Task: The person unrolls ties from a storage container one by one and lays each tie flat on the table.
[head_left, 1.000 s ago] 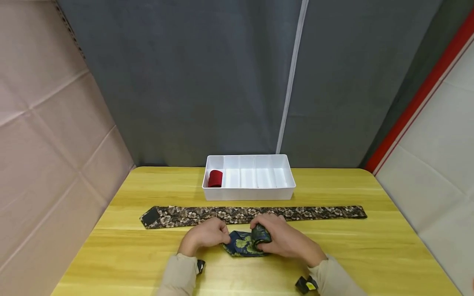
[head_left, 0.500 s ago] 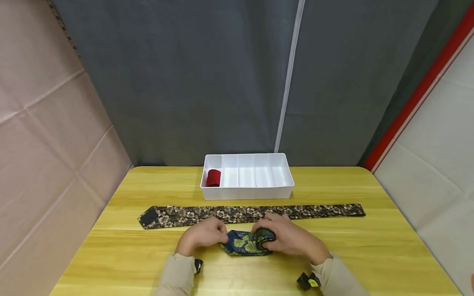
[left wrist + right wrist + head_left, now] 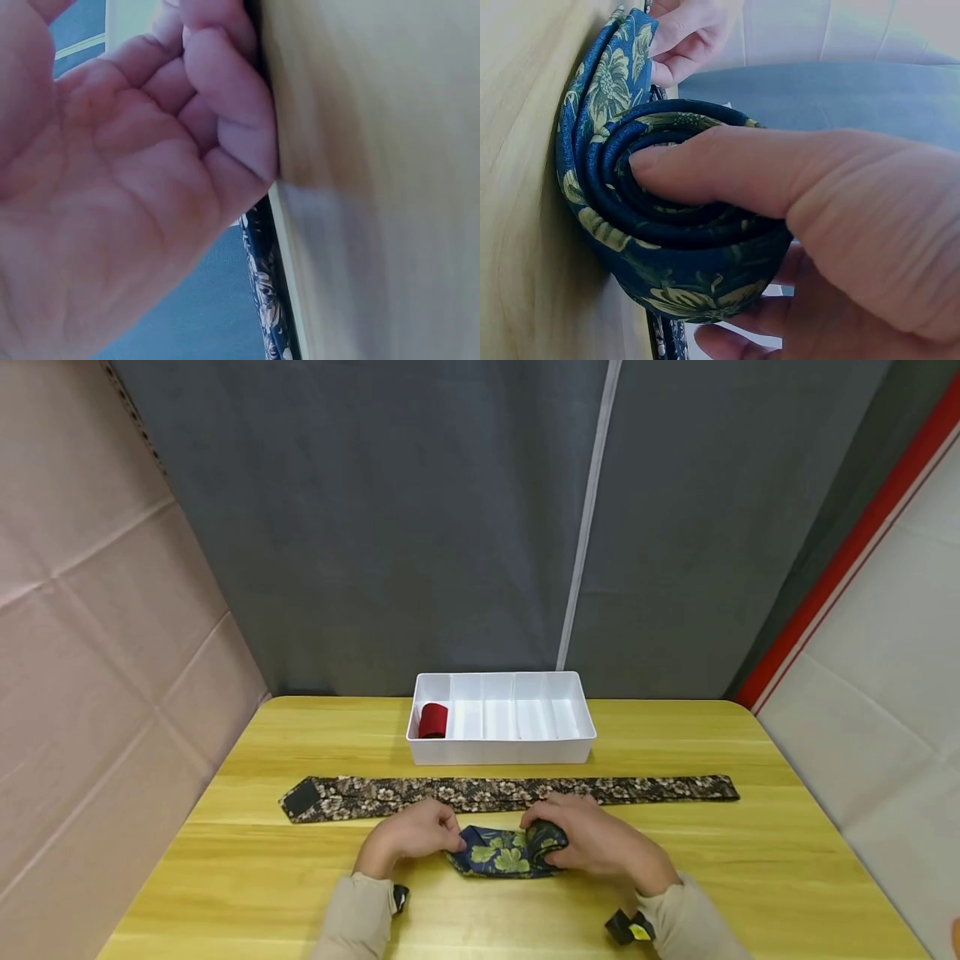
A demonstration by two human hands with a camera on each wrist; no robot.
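A navy necktie (image 3: 495, 853) with yellow-green flowers lies partly flat on the table, its right part wound into a coil (image 3: 697, 289). My right hand (image 3: 600, 843) grips this coil, and in the right wrist view the thumb (image 3: 712, 165) reaches into its centre while other fingers lie around the outside. At the tie's wide left end, my left hand (image 3: 416, 837) pinches the tip against the table. The left wrist view shows the curled fingers (image 3: 232, 97) of that hand against the wood; the pinched tip is hidden there.
Behind both hands a brown floral necktie (image 3: 360, 797) lies stretched across the table (image 3: 247, 877). Farther back stands a white divided box (image 3: 502, 752), with a rolled red necktie (image 3: 433, 721) in its leftmost compartment. A grey curtain (image 3: 375, 527) hangs behind the table.
My right hand and the coil have shifted slightly to the right, and a longer flat stretch of the navy necktie shows between the hands. The left hand keeps its place at the tip.
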